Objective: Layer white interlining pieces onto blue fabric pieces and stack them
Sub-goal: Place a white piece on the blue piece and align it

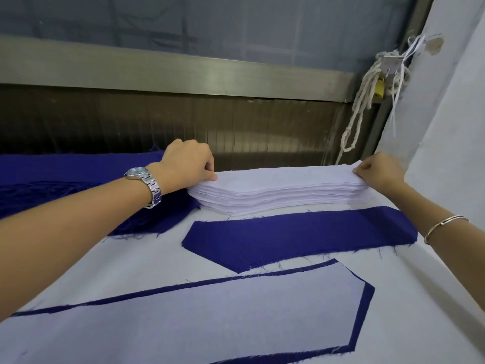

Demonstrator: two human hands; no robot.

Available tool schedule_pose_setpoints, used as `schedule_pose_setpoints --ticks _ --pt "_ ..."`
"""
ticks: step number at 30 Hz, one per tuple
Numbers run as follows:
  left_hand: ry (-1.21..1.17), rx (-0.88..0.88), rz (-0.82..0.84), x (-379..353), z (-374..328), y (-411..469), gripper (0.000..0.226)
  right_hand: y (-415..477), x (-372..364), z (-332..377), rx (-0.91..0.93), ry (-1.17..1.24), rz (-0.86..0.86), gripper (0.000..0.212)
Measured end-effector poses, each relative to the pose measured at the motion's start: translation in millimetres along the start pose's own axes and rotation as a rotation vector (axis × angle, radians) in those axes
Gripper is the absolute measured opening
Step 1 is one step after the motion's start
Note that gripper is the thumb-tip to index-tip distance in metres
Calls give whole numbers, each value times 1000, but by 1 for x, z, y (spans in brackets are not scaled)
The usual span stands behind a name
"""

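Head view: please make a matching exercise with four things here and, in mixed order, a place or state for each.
Things
1. stack of white interlining pieces
2. uncovered dark blue fabric piece
3. dark blue fabric piece topped with white interlining
4. silver metal wristwatch

States
a. on the left wrist
b. nearest the camera
c. pinched at its ends by left hand and right hand
d. just in front of the stack

Pairs: 1-c, 2-d, 3-b, 4-a

We are wearing a silver link-bracelet watch (143,179) with a round pale dial behind our left hand (187,160), and a thin silver bangle (443,227) behind our right hand (378,170); both forearms (78,232) are showing bare.
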State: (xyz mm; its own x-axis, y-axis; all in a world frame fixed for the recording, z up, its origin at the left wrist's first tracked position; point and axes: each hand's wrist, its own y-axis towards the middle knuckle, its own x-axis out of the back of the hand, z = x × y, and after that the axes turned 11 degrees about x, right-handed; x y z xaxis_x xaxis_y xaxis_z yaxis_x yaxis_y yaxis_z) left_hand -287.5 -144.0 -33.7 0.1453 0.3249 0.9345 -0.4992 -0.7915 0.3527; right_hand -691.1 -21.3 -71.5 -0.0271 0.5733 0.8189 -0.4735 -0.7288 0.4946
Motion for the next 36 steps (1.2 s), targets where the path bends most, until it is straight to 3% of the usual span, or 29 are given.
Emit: schedule_pose_setpoints --ticks 4,9,15,18,27,31,36 --pt "-10 13 21 -1 1 5 21 -1 6 4 87 -70 9 21" --pt "-3 0 36 -2 0 9 16 -2 15 5 91 31 105 16" --pt "-2 -11 39 -2 0 11 15 -4 16 6 145 68 79 13" --pt "-7 -7 46 -3 1 12 15 -4 14 4 202 98 76 21" --pt "-37 -2 85 -5 2 13 34 1 19 -3 379 -129 -47 7" --pt "-83 0 152 -3 1 14 44 3 23 -14 353 -72 -115 25" --pt "-137 -29 223 0 1 15 41 1 30 -23 275 -46 -119 13"
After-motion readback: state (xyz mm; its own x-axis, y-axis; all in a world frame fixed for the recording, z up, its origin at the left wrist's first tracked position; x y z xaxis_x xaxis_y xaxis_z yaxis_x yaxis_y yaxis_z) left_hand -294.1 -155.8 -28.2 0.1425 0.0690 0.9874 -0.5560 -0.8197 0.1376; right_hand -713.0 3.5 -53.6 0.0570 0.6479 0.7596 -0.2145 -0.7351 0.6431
